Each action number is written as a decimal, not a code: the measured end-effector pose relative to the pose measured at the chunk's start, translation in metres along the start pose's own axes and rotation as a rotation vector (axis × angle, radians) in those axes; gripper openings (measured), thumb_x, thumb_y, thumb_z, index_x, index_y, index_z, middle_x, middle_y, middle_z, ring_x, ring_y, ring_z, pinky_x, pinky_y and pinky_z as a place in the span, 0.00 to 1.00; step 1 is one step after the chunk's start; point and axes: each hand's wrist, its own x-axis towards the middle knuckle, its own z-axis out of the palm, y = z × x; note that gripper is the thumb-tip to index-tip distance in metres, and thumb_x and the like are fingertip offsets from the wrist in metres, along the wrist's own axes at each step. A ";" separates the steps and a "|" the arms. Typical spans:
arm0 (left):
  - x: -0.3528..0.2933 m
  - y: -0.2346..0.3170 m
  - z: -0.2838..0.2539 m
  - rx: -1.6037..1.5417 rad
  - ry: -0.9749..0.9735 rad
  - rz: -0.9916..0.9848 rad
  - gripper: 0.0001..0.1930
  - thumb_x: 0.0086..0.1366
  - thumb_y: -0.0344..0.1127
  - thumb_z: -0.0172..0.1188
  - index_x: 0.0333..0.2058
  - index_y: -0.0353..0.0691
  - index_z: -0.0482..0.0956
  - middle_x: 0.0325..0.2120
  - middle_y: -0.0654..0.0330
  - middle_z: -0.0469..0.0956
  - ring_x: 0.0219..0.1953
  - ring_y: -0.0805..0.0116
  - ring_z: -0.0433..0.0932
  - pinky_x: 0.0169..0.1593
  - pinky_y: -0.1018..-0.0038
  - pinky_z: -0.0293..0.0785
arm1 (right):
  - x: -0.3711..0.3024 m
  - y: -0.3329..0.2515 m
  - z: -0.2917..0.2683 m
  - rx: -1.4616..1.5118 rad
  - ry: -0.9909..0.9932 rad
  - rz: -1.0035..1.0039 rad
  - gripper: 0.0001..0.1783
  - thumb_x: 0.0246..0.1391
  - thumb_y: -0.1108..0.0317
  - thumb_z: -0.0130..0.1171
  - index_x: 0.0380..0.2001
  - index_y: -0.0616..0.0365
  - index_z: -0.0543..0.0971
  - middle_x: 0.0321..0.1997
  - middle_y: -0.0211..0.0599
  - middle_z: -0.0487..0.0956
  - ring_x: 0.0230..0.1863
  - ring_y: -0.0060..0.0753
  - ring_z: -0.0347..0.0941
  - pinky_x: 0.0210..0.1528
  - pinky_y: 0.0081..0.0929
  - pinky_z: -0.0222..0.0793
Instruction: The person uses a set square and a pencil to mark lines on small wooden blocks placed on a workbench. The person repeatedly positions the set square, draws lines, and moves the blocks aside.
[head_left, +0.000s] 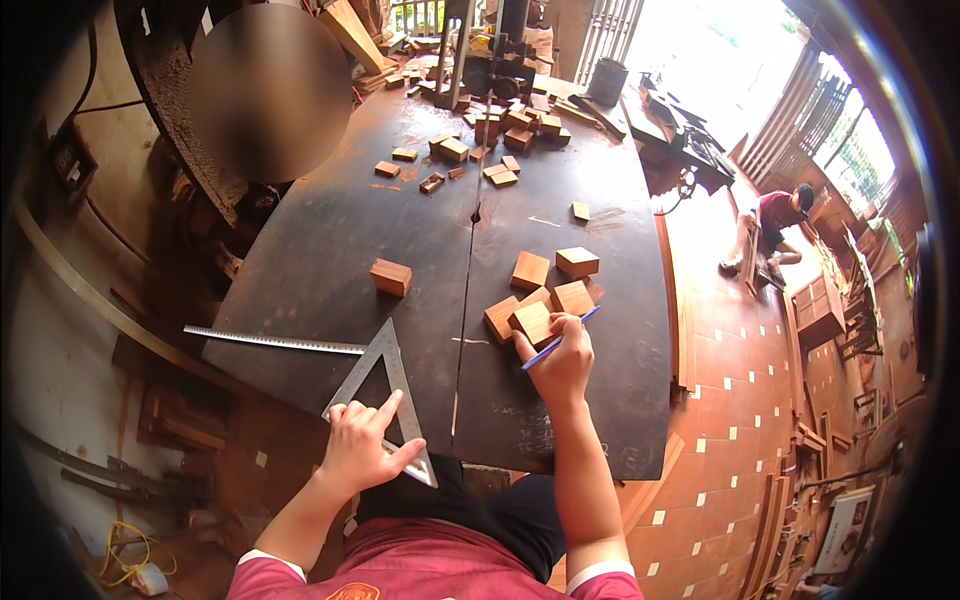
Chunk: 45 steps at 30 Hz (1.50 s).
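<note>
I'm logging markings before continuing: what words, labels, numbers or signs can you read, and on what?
No text is clearly readable.
Table: handwriting near the front edge, too faint.
Ruler: fine scale marks, too small.
Triangle: any marks too small.
Shirt: orange badge, partly cut off, too small.
White board at lower right: dark marks, too blurred.

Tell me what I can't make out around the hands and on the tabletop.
- Head view: the middle of the slim blue pen, hidden by the right hand.
- Head view: part of the lower edge of the silver metal triangle, covered by the left hand.
- Head view: the underside of the reddish-brown wooden block at the right fingertips, hidden by the block itself.
- Head view: the pale writing on the dark tabletop, too small and faint to read.
</note>
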 end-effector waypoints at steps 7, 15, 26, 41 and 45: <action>0.043 0.019 0.008 0.020 0.113 -0.097 0.39 0.60 0.58 0.71 0.62 0.35 0.79 0.34 0.52 0.80 0.41 0.52 0.77 0.50 0.54 0.69 | -0.004 0.004 -0.001 0.051 -0.007 0.028 0.31 0.42 0.60 0.84 0.41 0.58 0.73 0.41 0.46 0.81 0.43 0.57 0.78 0.47 0.48 0.75; 0.183 -0.029 0.006 0.220 0.354 -0.353 0.49 0.53 0.60 0.77 0.66 0.36 0.69 0.54 0.47 0.77 0.58 0.45 0.75 0.61 0.51 0.71 | -0.002 0.003 -0.002 0.037 -0.028 0.025 0.30 0.43 0.61 0.83 0.41 0.58 0.72 0.39 0.47 0.79 0.43 0.59 0.77 0.47 0.49 0.73; 0.200 -0.130 -0.029 0.096 0.502 -0.308 0.36 0.50 0.40 0.78 0.57 0.35 0.73 0.51 0.44 0.79 0.55 0.43 0.78 0.60 0.55 0.76 | -0.002 -0.001 -0.003 0.039 -0.048 0.027 0.29 0.43 0.61 0.82 0.42 0.59 0.73 0.40 0.48 0.79 0.43 0.57 0.76 0.48 0.48 0.73; 0.175 -0.187 -0.061 0.324 0.030 -0.485 0.35 0.56 0.33 0.67 0.65 0.45 0.73 0.63 0.53 0.75 0.67 0.51 0.70 0.67 0.52 0.62 | -0.001 0.001 -0.003 0.039 -0.083 -0.004 0.28 0.42 0.63 0.82 0.42 0.59 0.75 0.45 0.46 0.81 0.47 0.56 0.76 0.50 0.47 0.74; 0.137 -0.160 -0.060 0.279 0.139 -0.121 0.33 0.54 0.36 0.67 0.62 0.42 0.75 0.63 0.53 0.75 0.66 0.52 0.72 0.67 0.52 0.62 | -0.001 0.000 -0.003 0.042 -0.079 -0.013 0.28 0.42 0.63 0.82 0.41 0.59 0.75 0.48 0.46 0.82 0.48 0.56 0.77 0.51 0.46 0.74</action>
